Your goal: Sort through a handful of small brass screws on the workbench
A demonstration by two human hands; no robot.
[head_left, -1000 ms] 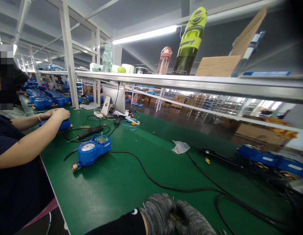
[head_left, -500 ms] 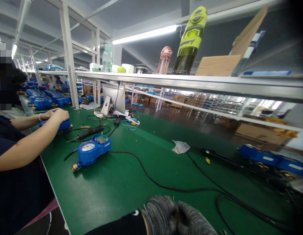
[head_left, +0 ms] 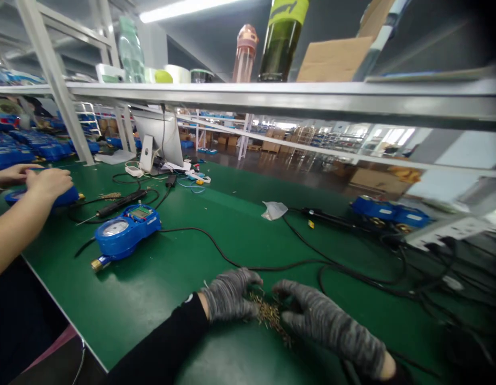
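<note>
Head view: camera dips; both gloved hands now fully visible. Left hand [head_left: 227, 294] and right hand [head_left: 312, 315], grip spread, fingers rake small brass screws [head_left: 268, 314] piled on green counter [head_left: 171, 278] between them; sorting under way.

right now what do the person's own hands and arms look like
Both hands wear knitted gloves in mottled grey and black: left hand, right hand. The left arm has a black long sleeve with a small white mark near the cuff. The right forearm is out of view.
</note>
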